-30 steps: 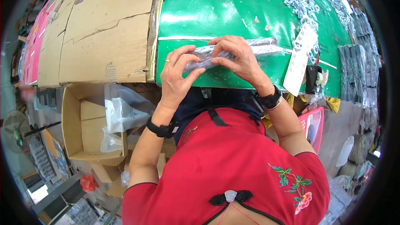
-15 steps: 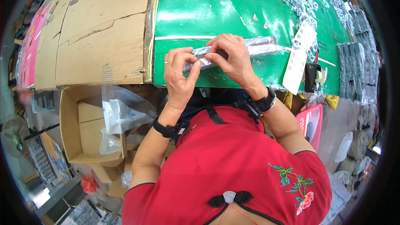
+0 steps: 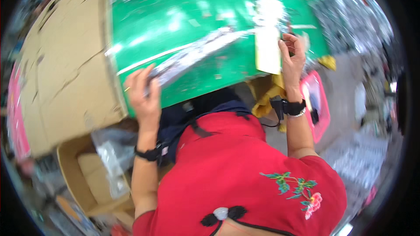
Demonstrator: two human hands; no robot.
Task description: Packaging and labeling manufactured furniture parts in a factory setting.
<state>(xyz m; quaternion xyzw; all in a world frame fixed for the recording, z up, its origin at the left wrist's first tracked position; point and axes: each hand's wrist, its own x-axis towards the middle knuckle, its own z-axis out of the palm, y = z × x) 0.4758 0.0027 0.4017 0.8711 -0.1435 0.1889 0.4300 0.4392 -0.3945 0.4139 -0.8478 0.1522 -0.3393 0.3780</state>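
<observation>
Through the blur I cannot tell whether the half-curled right hand [image 3: 293, 59], beside a yellow-and-white paper sheet [image 3: 267, 52], grips anything. Well apart, the left hand [image 3: 145, 98] pinches the left end of a long clear-plastic-wrapped strip [image 3: 194, 56] slanting across the glossy green tabletop [image 3: 170, 24].

No words or numbers which can be read, pale sheet [image 3: 267, 54] on the green table [image 3: 151, 22] too bright and blurred, wrapped bar [image 3: 194, 57] also unclear
</observation>
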